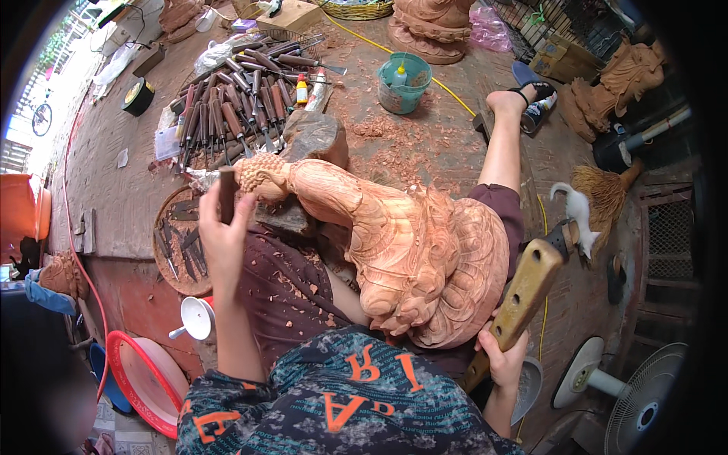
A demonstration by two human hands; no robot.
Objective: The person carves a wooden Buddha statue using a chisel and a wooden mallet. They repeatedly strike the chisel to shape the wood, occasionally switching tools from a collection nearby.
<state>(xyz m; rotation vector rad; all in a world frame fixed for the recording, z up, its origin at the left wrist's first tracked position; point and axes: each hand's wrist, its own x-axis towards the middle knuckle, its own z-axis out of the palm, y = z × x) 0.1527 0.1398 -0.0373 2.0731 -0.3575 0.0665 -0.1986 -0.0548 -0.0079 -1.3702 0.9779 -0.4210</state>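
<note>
A carved reddish wooden statue (394,235) lies across my lap, its curly-haired head to the left and its petalled base to the right. My left hand (224,235) is closed around a dark brown wooden handle (227,196), like those of the chisels nearby, beside the statue's head; its working end cannot be made out. By the statue's base, my right hand (503,358) grips a long yellowish wooden bar (523,292) with several round holes, tilted up to the right. A rough wood block (315,140) lies behind the statue's head and neck.
Many brown-handled chisels (235,106) lie heaped at the far left. A round tray (171,269) of dark tools is left of my knee. A teal bucket (404,83) stands ahead, a white kitten (578,212) and a fan (648,402) at right. Wood chips litter the floor.
</note>
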